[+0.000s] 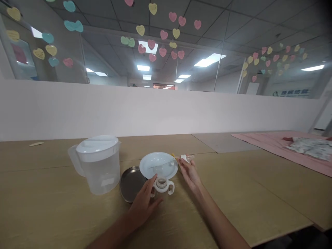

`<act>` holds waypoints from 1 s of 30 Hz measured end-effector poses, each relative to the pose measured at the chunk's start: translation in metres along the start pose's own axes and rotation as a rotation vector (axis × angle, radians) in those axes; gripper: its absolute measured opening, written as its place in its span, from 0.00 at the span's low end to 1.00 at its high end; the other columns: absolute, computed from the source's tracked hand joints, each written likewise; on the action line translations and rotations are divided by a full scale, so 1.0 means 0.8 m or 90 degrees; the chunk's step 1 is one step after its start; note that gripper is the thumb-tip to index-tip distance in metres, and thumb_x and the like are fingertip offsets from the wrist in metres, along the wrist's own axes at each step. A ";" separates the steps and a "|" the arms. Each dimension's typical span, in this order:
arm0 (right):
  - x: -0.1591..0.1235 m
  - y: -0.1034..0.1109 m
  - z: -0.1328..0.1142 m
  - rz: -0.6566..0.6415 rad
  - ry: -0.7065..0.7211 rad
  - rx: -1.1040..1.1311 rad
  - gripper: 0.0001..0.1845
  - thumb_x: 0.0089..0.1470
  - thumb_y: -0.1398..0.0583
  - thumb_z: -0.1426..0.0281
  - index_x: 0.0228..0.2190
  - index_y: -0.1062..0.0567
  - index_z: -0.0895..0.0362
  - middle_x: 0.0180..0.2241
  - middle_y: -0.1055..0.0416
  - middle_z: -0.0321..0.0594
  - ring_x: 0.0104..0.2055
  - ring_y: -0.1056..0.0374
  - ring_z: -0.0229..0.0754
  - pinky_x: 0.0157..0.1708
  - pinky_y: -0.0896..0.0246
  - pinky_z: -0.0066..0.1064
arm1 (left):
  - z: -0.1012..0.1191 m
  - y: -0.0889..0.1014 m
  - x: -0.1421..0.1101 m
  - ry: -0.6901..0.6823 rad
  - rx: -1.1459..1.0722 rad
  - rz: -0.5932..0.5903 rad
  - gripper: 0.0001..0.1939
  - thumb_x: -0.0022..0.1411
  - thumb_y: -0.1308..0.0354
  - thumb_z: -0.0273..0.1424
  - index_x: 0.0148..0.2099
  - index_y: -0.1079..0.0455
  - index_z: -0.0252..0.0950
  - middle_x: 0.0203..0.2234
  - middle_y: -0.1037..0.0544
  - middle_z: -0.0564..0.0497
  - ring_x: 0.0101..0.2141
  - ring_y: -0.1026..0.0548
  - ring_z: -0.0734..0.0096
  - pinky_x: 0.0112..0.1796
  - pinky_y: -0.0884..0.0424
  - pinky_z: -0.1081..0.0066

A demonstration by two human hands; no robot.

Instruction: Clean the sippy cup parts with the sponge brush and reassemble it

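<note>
A small baby bottle [163, 186] with white side handles and an uncapped neck stands on the wooden table [52, 214]. My left hand [144, 202] is wrapped round its body from the left. My right hand [188, 172] is raised just right of the bottle, its fingers pinched on a small white piece [185, 158], perhaps the bottle's top. Behind the bottle lies a white plate [158, 164] with a clear spoon on it. A round metal tray [131, 184] lies to the left of the bottle.
A translucent pitcher [98, 165] with a white lid stands left of the tray. A pink cloth [282, 145] with a baby doll lies at the far right. A low white partition [155, 110] runs behind the table. A small flat stick [36, 144] lies far left.
</note>
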State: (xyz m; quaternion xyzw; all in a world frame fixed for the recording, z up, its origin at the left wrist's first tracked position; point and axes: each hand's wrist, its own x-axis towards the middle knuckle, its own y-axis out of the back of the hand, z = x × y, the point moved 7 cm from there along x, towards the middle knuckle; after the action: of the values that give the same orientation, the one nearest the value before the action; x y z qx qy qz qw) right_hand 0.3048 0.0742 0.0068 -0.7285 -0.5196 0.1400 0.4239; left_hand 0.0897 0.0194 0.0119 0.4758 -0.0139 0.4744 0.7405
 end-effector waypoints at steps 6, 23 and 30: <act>-0.001 -0.001 0.000 -0.011 0.131 -0.338 0.20 0.39 0.37 0.70 0.38 0.31 0.56 0.37 0.30 0.38 0.40 0.32 0.39 0.43 0.36 0.36 | -0.005 -0.001 0.002 0.001 0.015 -0.002 0.32 0.59 0.51 0.40 0.63 0.57 0.42 0.51 0.36 0.44 0.37 0.31 0.68 0.41 0.31 0.64; -0.043 -0.071 -0.001 -0.264 0.478 -0.972 0.21 0.47 0.40 0.61 0.44 0.31 0.55 0.41 0.29 0.43 0.46 0.38 0.48 0.53 0.54 0.47 | 0.041 0.045 0.085 -0.083 0.146 0.089 0.24 0.60 0.53 0.42 0.56 0.44 0.40 0.51 0.34 0.46 0.51 0.37 0.60 0.50 0.41 0.62; -0.057 -0.078 -0.026 -0.244 0.628 -0.892 0.16 0.51 0.43 0.65 0.42 0.32 0.56 0.38 0.29 0.43 0.43 0.36 0.45 0.49 0.45 0.42 | 0.066 0.022 0.139 -0.075 0.060 -0.041 0.16 0.55 0.47 0.37 0.45 0.31 0.37 0.37 0.25 0.49 0.36 0.29 0.66 0.39 0.35 0.69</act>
State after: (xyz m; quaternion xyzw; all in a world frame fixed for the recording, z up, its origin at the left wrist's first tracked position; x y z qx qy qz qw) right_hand 0.2593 0.0309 0.0566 -0.6987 -0.3569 -0.6159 0.0715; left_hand 0.1612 0.0600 0.1057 0.5374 -0.0202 0.4216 0.7301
